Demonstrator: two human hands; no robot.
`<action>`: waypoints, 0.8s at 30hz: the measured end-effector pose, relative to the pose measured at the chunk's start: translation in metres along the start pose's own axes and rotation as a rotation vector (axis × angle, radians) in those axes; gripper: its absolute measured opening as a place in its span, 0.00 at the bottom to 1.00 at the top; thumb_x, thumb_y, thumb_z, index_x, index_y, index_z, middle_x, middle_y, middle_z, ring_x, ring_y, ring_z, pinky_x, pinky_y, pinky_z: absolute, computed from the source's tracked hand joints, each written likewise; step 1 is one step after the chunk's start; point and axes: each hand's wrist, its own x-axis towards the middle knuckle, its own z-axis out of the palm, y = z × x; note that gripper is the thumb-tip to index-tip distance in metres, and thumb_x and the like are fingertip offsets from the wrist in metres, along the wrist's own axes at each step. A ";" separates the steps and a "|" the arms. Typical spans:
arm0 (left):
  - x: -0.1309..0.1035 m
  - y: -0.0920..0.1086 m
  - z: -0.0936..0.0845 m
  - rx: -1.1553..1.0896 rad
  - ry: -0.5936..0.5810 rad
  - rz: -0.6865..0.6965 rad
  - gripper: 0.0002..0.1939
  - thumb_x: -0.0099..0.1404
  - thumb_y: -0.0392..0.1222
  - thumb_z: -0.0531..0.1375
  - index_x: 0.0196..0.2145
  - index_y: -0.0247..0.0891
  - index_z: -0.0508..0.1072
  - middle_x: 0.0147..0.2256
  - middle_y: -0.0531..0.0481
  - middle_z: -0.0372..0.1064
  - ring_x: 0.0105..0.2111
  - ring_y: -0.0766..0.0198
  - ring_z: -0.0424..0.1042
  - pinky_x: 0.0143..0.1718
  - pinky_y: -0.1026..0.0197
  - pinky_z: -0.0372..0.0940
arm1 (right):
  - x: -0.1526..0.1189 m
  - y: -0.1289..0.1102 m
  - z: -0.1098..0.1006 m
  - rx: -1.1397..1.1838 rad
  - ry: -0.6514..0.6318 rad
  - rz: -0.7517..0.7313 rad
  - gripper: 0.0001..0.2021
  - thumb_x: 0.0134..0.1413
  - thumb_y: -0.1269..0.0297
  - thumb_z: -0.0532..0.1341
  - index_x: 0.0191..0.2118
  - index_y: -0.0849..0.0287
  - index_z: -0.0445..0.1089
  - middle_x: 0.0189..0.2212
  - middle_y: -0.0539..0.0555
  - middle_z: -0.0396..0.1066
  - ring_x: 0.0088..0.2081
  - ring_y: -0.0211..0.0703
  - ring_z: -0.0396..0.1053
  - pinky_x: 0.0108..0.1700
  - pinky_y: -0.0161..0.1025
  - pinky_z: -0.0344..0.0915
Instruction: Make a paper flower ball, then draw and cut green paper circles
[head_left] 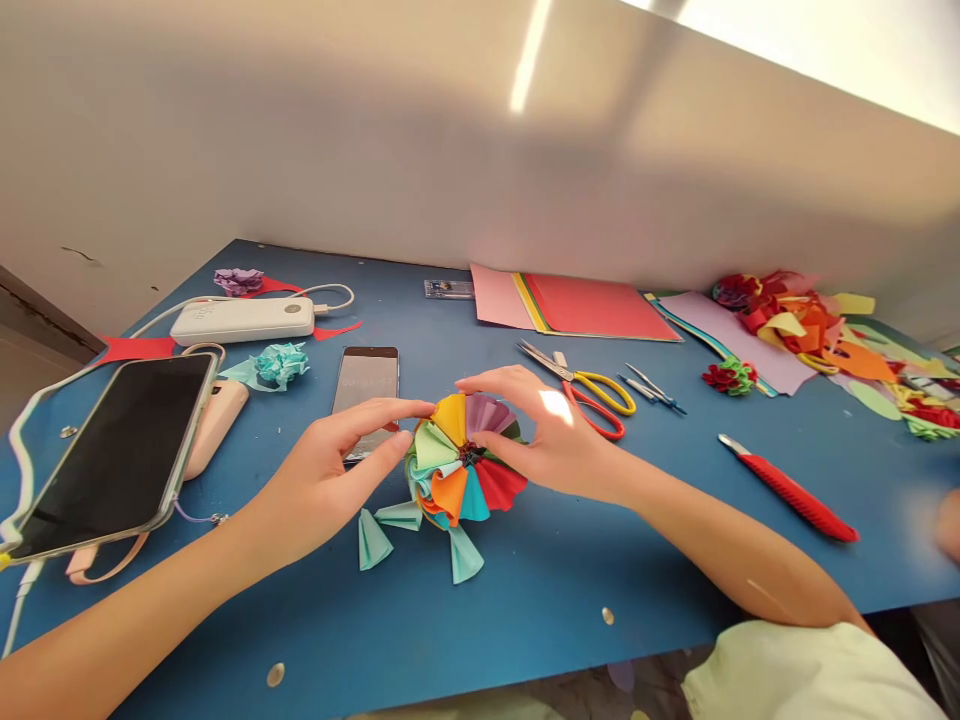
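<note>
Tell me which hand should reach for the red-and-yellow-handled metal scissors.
Probably the right hand: the scissors lie close by it, while the left hand is across the round multicoloured pleated-paper piece.

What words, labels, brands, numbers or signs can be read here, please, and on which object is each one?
No text can be read with certainty.
Phone behind the left hand: faint digits on the screen, too blurred to quote.
White power bank: small marks on top, unreadable.
Large phone at left: dark screen, no text visible.
</note>
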 end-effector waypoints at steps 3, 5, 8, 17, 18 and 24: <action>-0.003 -0.001 -0.002 0.141 -0.066 0.118 0.24 0.61 0.54 0.59 0.54 0.49 0.66 0.55 0.51 0.64 0.53 0.55 0.66 0.53 0.57 0.65 | -0.002 -0.003 0.004 -0.065 0.042 -0.057 0.21 0.54 0.75 0.58 0.54 0.54 0.62 0.47 0.55 0.68 0.48 0.45 0.64 0.51 0.48 0.66; -0.005 -0.002 -0.002 0.235 -0.142 0.137 0.38 0.55 0.55 0.64 0.61 0.54 0.55 0.63 0.52 0.51 0.60 0.51 0.57 0.57 0.55 0.62 | -0.005 -0.004 0.007 -0.085 0.071 -0.093 0.21 0.54 0.77 0.58 0.54 0.55 0.62 0.46 0.55 0.68 0.47 0.45 0.64 0.51 0.48 0.66; -0.007 -0.004 0.001 0.294 -0.217 0.064 0.50 0.52 0.54 0.67 0.64 0.57 0.43 0.67 0.53 0.41 0.64 0.47 0.49 0.59 0.51 0.59 | -0.010 -0.008 0.012 -0.056 0.099 -0.081 0.21 0.55 0.77 0.57 0.55 0.55 0.61 0.47 0.55 0.67 0.47 0.44 0.65 0.51 0.47 0.66; -0.010 -0.006 0.009 0.207 -0.250 0.079 0.42 0.57 0.56 0.63 0.64 0.51 0.49 0.65 0.49 0.48 0.63 0.47 0.51 0.61 0.49 0.56 | -0.023 -0.023 0.019 -0.052 0.210 -0.154 0.21 0.56 0.77 0.55 0.55 0.55 0.60 0.47 0.58 0.67 0.48 0.44 0.67 0.50 0.47 0.68; -0.011 -0.006 0.009 0.216 -0.266 0.092 0.42 0.57 0.56 0.63 0.64 0.51 0.49 0.65 0.49 0.48 0.63 0.47 0.51 0.61 0.49 0.56 | -0.025 -0.025 0.018 -0.052 0.208 -0.169 0.21 0.57 0.75 0.55 0.55 0.56 0.59 0.47 0.59 0.67 0.49 0.45 0.66 0.50 0.48 0.68; -0.019 -0.004 0.012 0.225 -0.241 0.100 0.41 0.57 0.51 0.64 0.64 0.54 0.49 0.65 0.52 0.45 0.64 0.47 0.49 0.62 0.46 0.54 | -0.039 -0.029 0.017 -0.123 0.222 -0.295 0.33 0.50 0.47 0.63 0.55 0.66 0.61 0.44 0.64 0.70 0.49 0.54 0.68 0.50 0.52 0.67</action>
